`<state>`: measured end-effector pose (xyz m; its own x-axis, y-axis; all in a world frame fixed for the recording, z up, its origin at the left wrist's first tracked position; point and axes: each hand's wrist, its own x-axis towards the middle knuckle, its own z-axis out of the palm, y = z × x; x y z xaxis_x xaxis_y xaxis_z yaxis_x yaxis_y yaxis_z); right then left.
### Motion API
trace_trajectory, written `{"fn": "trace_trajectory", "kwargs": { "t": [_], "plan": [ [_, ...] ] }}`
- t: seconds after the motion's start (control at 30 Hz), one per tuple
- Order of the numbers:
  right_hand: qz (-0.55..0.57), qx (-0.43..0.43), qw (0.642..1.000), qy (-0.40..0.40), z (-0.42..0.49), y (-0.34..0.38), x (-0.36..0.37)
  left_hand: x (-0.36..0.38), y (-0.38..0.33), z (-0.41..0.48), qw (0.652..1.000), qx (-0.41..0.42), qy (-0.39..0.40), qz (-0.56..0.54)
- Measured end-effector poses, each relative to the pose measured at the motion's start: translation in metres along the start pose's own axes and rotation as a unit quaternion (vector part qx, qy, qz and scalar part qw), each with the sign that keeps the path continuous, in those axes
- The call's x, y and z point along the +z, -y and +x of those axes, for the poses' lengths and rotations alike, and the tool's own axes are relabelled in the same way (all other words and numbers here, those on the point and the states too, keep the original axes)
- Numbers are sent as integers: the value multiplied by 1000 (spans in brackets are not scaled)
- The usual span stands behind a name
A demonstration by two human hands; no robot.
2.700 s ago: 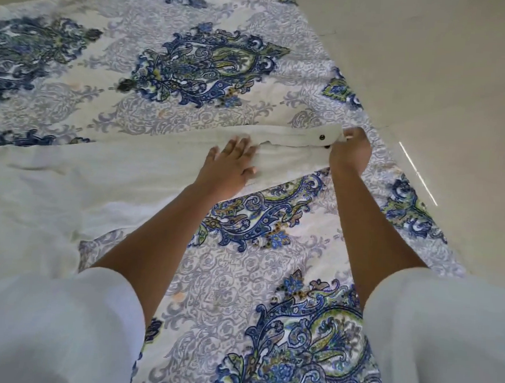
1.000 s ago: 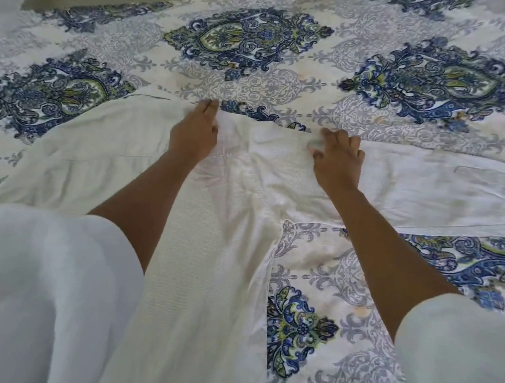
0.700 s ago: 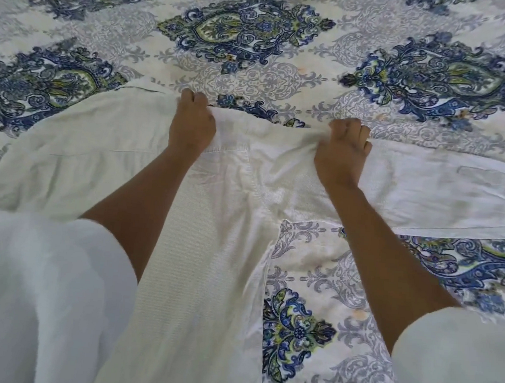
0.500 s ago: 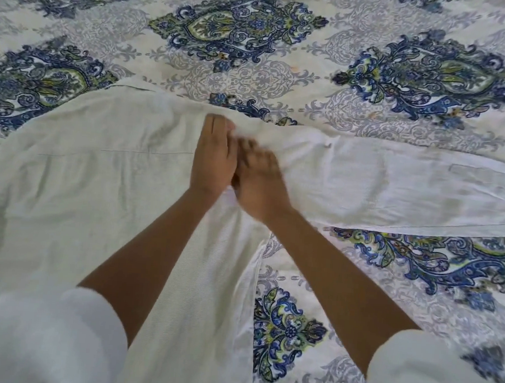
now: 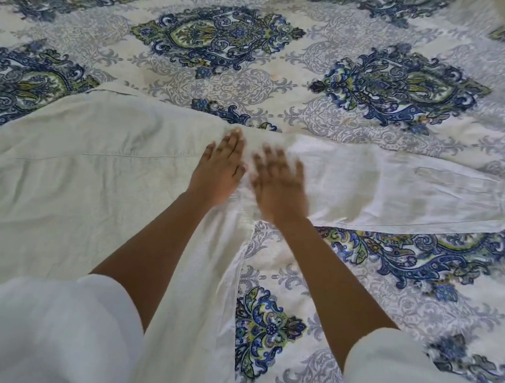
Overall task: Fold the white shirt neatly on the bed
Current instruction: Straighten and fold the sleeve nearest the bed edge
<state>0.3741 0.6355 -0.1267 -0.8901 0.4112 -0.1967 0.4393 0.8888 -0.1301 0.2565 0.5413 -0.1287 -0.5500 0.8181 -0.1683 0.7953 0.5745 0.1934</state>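
My left hand (image 5: 219, 171) lies flat on the white shirt (image 5: 96, 180), fingers (image 5: 233, 142) pressed together and pinching nothing. My right hand (image 5: 278, 187) sits just beside it with fingers splayed; it is blurred, so I can't be sure it touches the cloth. The shirt is spread across the bed (image 5: 282, 82), body to the left and one sleeve (image 5: 409, 196) stretched right, its cuff buttons (image 5: 308, 185) near the frame edge. I judge this the smoothing step at the shoulder seam, before any fold. Next I would need to grip the sleeve and bring it across the body. Wrinkles on the left panel could spoil a clean crease; nothing else crowds the patterned bedsheet.
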Motion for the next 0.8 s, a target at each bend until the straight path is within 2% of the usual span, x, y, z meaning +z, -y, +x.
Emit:
{"fn": "trace_trajectory", "kwargs": {
  "t": [0.13, 0.2, 0.27, 0.33, 0.43, 0.57, 0.6, 0.7, 0.73, 0.77, 0.8],
  "plan": [
    [-11, 175, 985, -4, -17, -89, 2, -2, 12, 5, 1000, 5, 5, 21],
    [23, 239, 971, -15, -31, -114, -6, -5, 8, 5, 1000, -5, 7, 0],
    [79, 255, 959, -92, -45, -116, -11, -5, -7, -4, 999, 21, -19, -29],
    [132, 263, 938, -183, -64, -109, -17, 0, -30, -25, 993, 104, -35, -38],
    [216, 338, 884, -240, -93, -103, -21, 14, -55, -59, 984, 175, -26, -19],
    [355, 522, 752, -189, -116, -112, -28, 19, -70, -71, 985, 156, -78, -3],
    [415, 537, 709, -191, -117, -116, -30, 18, -72, -70, 983, 153, -100, 7],
    [624, 556, 524, -164, -118, -132, -38, 10, -79, -67, 981, 150, -125, 19],
    [667, 552, 477, -147, -118, -137, -39, 7, -80, -67, 982, 149, -120, 14],
    [694, 547, 448, -137, -118, -141, -39, 5, -78, -66, 983, 142, -117, 4],
    [708, 541, 434, -132, -118, -145, -40, 4, -77, -66, 984, 134, -116, -7]
  ]
}}
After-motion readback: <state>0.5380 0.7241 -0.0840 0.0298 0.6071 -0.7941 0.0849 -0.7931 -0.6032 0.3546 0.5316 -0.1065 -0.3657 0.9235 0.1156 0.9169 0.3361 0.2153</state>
